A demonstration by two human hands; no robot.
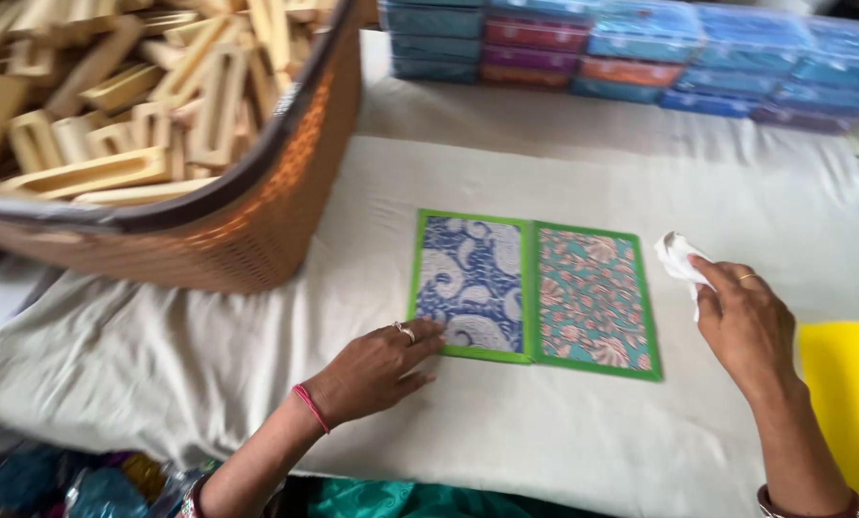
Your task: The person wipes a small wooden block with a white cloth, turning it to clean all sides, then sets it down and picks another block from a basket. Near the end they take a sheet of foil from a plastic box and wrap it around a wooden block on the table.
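A flat folding board (535,293) with a green border lies open on the cloth-covered table. Its left panel (473,280) is blue with a white paisley print; its right panel (593,297) is teal with a pink floral print. My left hand (377,369) rests flat on the cloth, fingertips touching the blue panel's lower left corner. My right hand (741,321) hovers to the right of the teal panel, fingers closed on a small crumpled white cloth (677,257).
A large brown woven basket (266,206) full of pale wooden frames (113,86) stands at the back left. Stacks of blue and red patterned boxes (631,48) line the far edge. A yellow object (847,403) sits at the right.
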